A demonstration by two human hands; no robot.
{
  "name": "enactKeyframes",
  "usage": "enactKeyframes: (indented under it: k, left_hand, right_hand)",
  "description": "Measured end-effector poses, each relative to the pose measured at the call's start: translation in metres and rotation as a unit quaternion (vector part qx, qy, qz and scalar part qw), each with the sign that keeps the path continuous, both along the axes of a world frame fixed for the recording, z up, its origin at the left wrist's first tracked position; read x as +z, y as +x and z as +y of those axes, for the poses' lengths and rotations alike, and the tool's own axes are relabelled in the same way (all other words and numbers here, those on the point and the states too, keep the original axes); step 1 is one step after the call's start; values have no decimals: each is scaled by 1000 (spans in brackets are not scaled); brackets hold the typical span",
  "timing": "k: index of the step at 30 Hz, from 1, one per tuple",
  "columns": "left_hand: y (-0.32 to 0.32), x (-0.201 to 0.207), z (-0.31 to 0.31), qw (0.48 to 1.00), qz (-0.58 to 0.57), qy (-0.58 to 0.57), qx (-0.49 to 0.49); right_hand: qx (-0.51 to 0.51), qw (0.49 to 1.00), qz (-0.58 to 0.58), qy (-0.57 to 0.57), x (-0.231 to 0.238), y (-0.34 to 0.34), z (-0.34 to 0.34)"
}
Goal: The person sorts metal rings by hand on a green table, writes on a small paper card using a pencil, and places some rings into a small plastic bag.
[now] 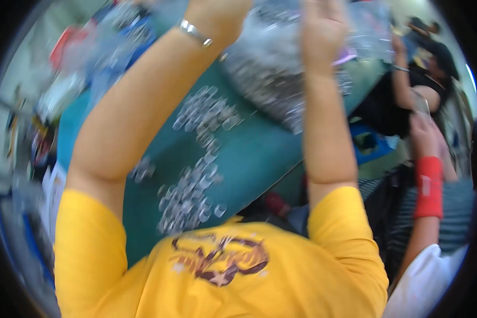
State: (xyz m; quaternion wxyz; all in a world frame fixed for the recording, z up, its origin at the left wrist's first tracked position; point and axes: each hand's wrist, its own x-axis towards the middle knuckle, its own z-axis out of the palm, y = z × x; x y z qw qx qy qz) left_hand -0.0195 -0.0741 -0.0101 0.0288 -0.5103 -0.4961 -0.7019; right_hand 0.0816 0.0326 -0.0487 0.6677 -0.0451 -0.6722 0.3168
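Both my arms stretch forward over a green table (238,175). My left hand (220,16), with a silver bracelet on its wrist, is cut off by the upper edge, so its fingers are hidden. Smeared by motion, my right hand (324,32) reaches the same edge beside a large clear plastic bag (265,69) full of small shiny pieces. What either hand holds cannot be made out. Small clear ring-like pieces (209,111) lie loose between my forearms. Nearer my body is another heap of the same clear pieces (188,199).
More plastic bags (111,50) crowd the far left, near a red item (66,45). At the right sits a person in black (392,98); closer, another person's arm wears a red wristband (429,185). A blue crate (371,146) stands beside the table's right edge.
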Motion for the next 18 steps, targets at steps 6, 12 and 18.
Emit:
enactKeyframes:
  k: [6, 12, 18]
  left_hand:
    - [-12, -54, -187, 877, 420, -118, 201]
    - [66, -177, -328, 871, 169, -460, -29]
    - [103, -213, -357, 816, 174, -550, 33]
  right_hand:
    - [260, 916, -291, 92, -101, 58, -115]
    - [375, 738, -513, 227, -169, 95, -167]
    - [325, 732, -539, 263, -174, 104, -199]
